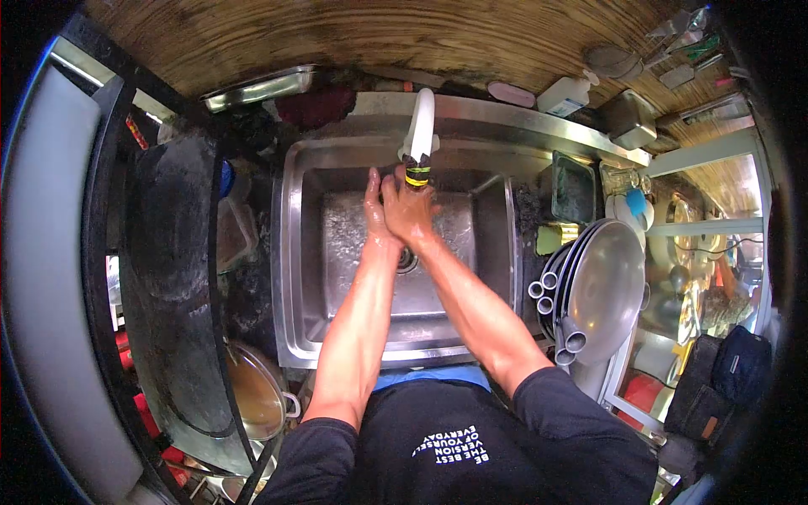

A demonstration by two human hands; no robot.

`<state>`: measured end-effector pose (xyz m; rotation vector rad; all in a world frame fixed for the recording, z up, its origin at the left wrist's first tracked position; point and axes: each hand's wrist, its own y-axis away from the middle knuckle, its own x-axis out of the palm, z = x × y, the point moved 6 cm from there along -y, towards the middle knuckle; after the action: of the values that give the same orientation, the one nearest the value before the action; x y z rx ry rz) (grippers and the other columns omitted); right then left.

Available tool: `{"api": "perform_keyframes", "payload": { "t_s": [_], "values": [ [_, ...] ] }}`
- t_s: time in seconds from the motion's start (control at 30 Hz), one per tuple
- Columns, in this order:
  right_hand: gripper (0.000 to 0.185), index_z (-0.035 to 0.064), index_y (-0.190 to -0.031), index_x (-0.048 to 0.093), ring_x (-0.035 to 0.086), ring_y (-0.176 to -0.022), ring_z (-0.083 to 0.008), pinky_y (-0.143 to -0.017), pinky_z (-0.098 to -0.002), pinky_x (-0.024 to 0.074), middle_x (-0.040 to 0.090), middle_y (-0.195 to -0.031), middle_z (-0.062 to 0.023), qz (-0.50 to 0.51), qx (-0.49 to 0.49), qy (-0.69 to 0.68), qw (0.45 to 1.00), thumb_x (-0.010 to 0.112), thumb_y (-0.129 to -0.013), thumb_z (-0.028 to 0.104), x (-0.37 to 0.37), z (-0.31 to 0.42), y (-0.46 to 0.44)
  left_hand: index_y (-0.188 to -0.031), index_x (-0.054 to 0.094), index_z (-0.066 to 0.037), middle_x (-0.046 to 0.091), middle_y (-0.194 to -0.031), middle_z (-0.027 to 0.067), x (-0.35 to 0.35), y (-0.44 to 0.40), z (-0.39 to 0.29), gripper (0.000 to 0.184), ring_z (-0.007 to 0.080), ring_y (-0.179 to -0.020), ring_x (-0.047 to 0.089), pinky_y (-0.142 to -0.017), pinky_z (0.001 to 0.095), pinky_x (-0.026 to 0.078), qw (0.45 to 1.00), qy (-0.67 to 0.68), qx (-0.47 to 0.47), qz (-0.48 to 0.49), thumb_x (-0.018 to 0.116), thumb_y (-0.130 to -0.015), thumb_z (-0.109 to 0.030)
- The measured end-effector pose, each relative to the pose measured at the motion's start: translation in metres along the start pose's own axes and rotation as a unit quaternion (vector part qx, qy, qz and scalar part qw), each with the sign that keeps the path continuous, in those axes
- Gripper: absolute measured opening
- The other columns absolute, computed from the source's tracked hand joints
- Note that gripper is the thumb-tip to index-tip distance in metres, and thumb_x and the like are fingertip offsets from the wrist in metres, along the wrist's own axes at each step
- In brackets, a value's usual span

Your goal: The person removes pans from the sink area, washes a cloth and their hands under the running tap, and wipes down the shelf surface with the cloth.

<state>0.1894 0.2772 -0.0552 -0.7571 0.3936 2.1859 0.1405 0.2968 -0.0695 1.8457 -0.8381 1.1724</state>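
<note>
Both hands are wet and pressed together over a metal sink (342, 278), just under a white faucet (422, 118) with black and yellow tape at its tip. My left hand (379, 204) is palm-inward with its fingers stretched upward. Across it lies my right hand (410, 210), its back facing up and its fingers spread near the faucet's tip. No object shows in either hand. Below the wrists, the round drain (406, 260) is partly visible at the sink's bottom.
Several nested woks (604, 286) stand right of the sink. A white bottle (566, 96) and a metal container (629, 119) sit on the back ledge. At the lower left is a pot (255, 394) of brownish liquid. A dark tray (573, 187) lies beyond the sink's right rim.
</note>
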Motion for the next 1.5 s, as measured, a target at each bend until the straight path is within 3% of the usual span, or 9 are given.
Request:
{"api": "perform_keyframes", "payload": {
  "t_s": [0.17, 0.3, 0.4, 0.43, 0.53, 0.7, 0.83, 1.1, 1.5],
  "values": [
    [0.088, 0.0151, -0.160, 0.003, 0.028, -0.146, -0.0309, -0.119, -0.0477, 0.0221, 0.021, -0.160, -0.0201, -0.060, 0.000, 0.133, 0.989, 0.060, -0.096, 0.034, -0.010, -0.009, 0.042, -0.114, 0.062, -0.004, 0.067, -0.105, 0.0107, -0.048, -0.047, -0.006, 0.026, 0.0272, -0.092, 0.067, -0.073, 0.0468, 0.058, 0.990, -0.115, 0.020, -0.081, 0.064, -0.094, -0.021],
    [0.083, 0.0087, -0.155, 0.024, 0.044, -0.136, -0.0316, -0.110, -0.0519, 0.0386, 0.039, -0.151, -0.0139, 0.094, 0.175, -0.595, 0.779, 0.070, -0.092, 0.039, -0.009, -0.027, 0.051, -0.103, 0.066, 0.000, 0.068, -0.088, 0.0057, -0.001, -0.029, -0.017, 0.013, 0.0134, -0.070, 0.065, -0.059, 0.0261, 0.055, 0.927, -0.308, 0.154, -0.150, 0.068, -0.091, -0.004],
    [0.074, 0.0106, -0.146, 0.036, 0.054, -0.126, -0.0246, -0.106, -0.0459, 0.0456, 0.053, -0.137, -0.0082, 0.258, 0.183, -0.596, 0.738, 0.077, -0.087, 0.031, -0.020, -0.033, 0.041, -0.099, 0.066, 0.001, 0.067, -0.086, 0.0033, 0.002, -0.032, -0.014, 0.016, 0.0127, -0.070, 0.063, -0.060, 0.0288, 0.054, 0.951, -0.253, 0.157, -0.078, 0.073, -0.088, -0.009],
    [0.077, 0.0095, -0.143, 0.041, 0.056, -0.124, -0.0232, -0.105, -0.0434, 0.0484, 0.055, -0.135, -0.0069, 0.292, 0.188, -0.619, 0.704, 0.083, -0.081, 0.026, -0.025, -0.032, 0.038, -0.097, 0.065, 0.000, 0.066, -0.082, 0.0026, 0.015, -0.025, -0.023, 0.030, 0.0135, -0.065, 0.059, -0.060, 0.0295, 0.051, 0.797, -0.576, 0.159, -0.093, 0.079, -0.085, -0.023],
    [0.078, 0.0060, -0.139, 0.046, 0.055, -0.126, -0.0223, -0.107, -0.0427, 0.0480, 0.058, -0.130, -0.0076, 0.365, 0.102, -0.605, 0.700, 0.088, -0.074, 0.019, -0.026, -0.044, 0.027, -0.097, 0.064, -0.001, 0.065, -0.084, 0.0053, 0.034, -0.011, -0.020, 0.042, 0.0175, -0.073, 0.057, -0.070, 0.0347, 0.050, 0.815, -0.580, 0.005, -0.008, 0.084, -0.078, -0.033],
    [0.060, 0.0057, -0.124, 0.062, 0.062, -0.107, -0.0197, -0.095, -0.0368, 0.0512, 0.065, -0.119, -0.0068, 0.438, 0.127, -0.462, 0.761, 0.086, -0.069, 0.007, -0.007, -0.055, 0.010, -0.144, 0.046, -0.010, 0.043, -0.145, 0.0223, 0.079, 0.042, -0.048, 0.080, 0.0426, -0.134, 0.043, -0.113, 0.0500, 0.037, 0.577, -0.778, 0.150, 0.200, 0.080, -0.072, -0.014],
    [0.051, 0.0008, -0.113, 0.067, 0.065, -0.097, -0.0228, -0.088, -0.0373, 0.0526, 0.070, -0.104, -0.0117, 0.399, 0.005, -0.201, 0.895, 0.085, -0.069, 0.019, 0.005, -0.055, -0.002, -0.147, 0.043, -0.019, 0.038, -0.147, 0.0225, 0.085, 0.081, -0.038, 0.090, 0.0488, -0.128, 0.045, -0.109, 0.0532, 0.044, 0.359, -0.900, 0.186, 0.165, 0.070, -0.065, 0.008],
    [0.038, -0.0003, -0.092, 0.070, 0.068, -0.090, -0.0378, -0.079, -0.0448, 0.0534, 0.072, -0.095, -0.0211, 0.498, -0.224, 0.023, 0.838, 0.079, -0.061, 0.021, 0.053, -0.041, 0.059, -0.122, 0.052, -0.005, 0.056, -0.112, 0.0178, -0.002, 0.093, -0.018, 0.055, 0.0388, -0.105, 0.060, -0.072, 0.0468, 0.059, 0.325, -0.935, 0.136, 0.029, 0.071, -0.071, 0.003],
    [0.028, 0.0017, -0.090, 0.069, 0.068, -0.090, -0.0422, -0.078, -0.0495, 0.0545, 0.071, -0.091, -0.0223, 0.421, -0.100, 0.164, 0.886, 0.074, -0.067, 0.018, 0.074, -0.142, 0.153, -0.089, 0.072, -0.008, 0.074, -0.088, 0.0168, -0.135, 0.117, 0.062, 0.016, 0.0307, -0.083, 0.074, -0.072, 0.0428, 0.060, 0.299, -0.951, -0.077, -0.003, 0.072, -0.077, -0.019]
  ]
}}
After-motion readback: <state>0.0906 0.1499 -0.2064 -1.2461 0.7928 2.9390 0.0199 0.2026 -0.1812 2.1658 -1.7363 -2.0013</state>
